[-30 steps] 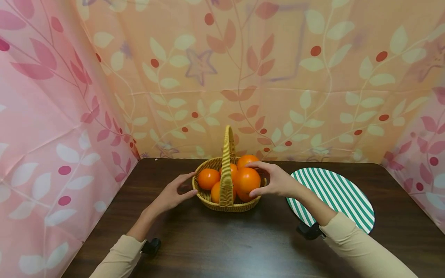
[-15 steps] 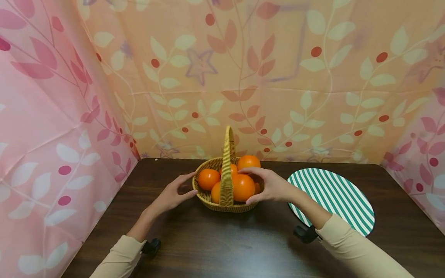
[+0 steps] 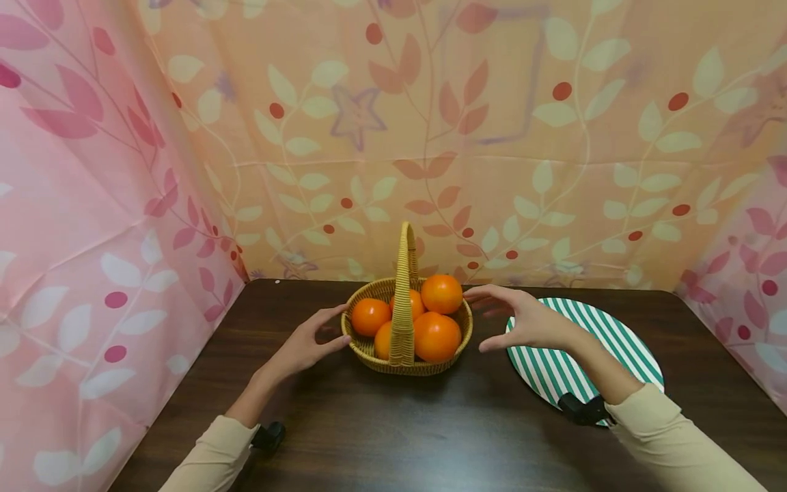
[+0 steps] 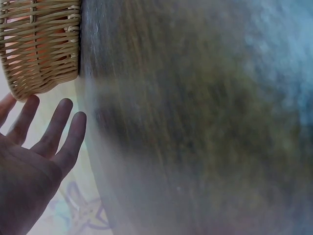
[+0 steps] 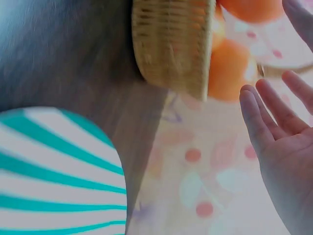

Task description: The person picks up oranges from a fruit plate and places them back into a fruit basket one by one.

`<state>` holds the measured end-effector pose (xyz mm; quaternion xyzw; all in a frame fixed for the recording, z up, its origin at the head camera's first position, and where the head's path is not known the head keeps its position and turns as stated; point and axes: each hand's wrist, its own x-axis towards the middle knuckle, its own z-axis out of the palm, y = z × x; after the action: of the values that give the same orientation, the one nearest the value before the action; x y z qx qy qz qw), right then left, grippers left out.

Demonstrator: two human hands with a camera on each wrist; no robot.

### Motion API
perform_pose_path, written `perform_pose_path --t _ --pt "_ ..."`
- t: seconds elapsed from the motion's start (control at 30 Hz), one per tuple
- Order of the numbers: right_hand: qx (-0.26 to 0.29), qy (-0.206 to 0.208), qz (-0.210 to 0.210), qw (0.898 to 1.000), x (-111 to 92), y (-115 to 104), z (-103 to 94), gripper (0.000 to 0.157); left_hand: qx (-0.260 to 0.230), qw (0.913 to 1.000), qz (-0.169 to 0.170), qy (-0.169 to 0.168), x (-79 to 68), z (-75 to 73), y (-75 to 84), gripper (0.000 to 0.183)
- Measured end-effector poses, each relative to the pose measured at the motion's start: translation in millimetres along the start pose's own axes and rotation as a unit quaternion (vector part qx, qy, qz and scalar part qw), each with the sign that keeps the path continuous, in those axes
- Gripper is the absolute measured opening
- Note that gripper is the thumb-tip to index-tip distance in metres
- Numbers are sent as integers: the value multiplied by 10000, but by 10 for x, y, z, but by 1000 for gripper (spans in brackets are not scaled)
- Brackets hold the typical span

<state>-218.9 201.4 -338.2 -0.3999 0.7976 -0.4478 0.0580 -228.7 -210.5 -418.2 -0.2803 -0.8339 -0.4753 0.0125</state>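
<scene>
A yellow wicker basket [image 3: 424,370] with a tall arched handle [image 3: 403,294] stands on the table, holding several oranges. One orange [image 3: 437,337] lies at the front right, and another orange [image 3: 441,294] sits behind it. Part of the fruit is hidden by the handle. My left hand [image 3: 310,342] touches the basket's left rim with fingertips and thumb; in the left wrist view its fingers extend beneath the woven side [image 4: 46,49]. Just right of the basket, my right hand [image 3: 531,320] is apart from it, thumb and fingers spread around nothing.
A round green-and-white striped mat [image 3: 602,331] lies on the right side of the dark wooden table [image 3: 393,430], partly under my right forearm. Patterned curtains [image 3: 516,171] hang behind and at both sides. A black wrist camera [image 3: 267,436] sits on the left wrist.
My right hand lowered an orange into the basket's front right, let go of it and moved away to the right. The left hand has stayed at the rim.
</scene>
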Motion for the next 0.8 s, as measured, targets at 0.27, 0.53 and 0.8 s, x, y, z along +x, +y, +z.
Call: perform_pose_path --t 0.27,0.53,0.8 --pt "-794 559 365 9946 -378 325 -333 62 248 9997 65 60 36 41 -265 64" --pt "-1801 967 747 9760 -932 456 -422 53 587 9980 199 155 -19 40 -247 65" --pt "-3317 1532 329 9303 -1398 592 -428 43 1552 9876 202 74 -336 -318 -191 56"
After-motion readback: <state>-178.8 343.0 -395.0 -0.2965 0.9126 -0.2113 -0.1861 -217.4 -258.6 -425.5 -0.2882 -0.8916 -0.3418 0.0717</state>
